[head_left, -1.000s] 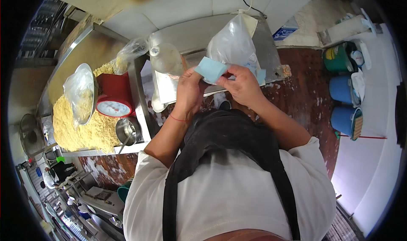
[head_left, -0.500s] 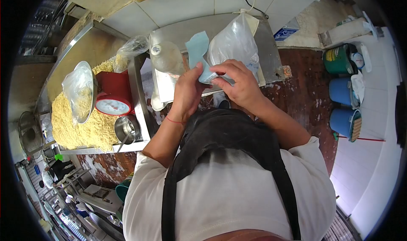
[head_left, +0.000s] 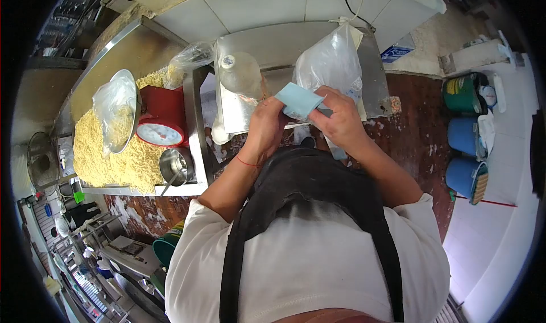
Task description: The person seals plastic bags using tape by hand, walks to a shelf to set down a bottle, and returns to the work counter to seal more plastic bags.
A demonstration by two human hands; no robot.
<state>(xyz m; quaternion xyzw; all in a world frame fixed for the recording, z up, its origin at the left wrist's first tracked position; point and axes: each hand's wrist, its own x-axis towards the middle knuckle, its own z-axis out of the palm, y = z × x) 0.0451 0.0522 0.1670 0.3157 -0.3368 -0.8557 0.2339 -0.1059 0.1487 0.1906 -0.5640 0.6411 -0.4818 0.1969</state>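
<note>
Pale-blue sheet: thin, matte, roughly four-sided, upper face fairly flat. Position: raised over the near side of the steel table, nearer than the clear plastic bag. Left hand pinches its left edge; right hand grips its right end. Underside and several fingertips hidden. Pale-blue strip below right hand, partly covered; connection to sheet unclear.

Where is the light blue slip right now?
In the head view, the light blue slip is just above centre, held between the left hand and right hand, below and slightly left of the clear plastic bag.
</note>
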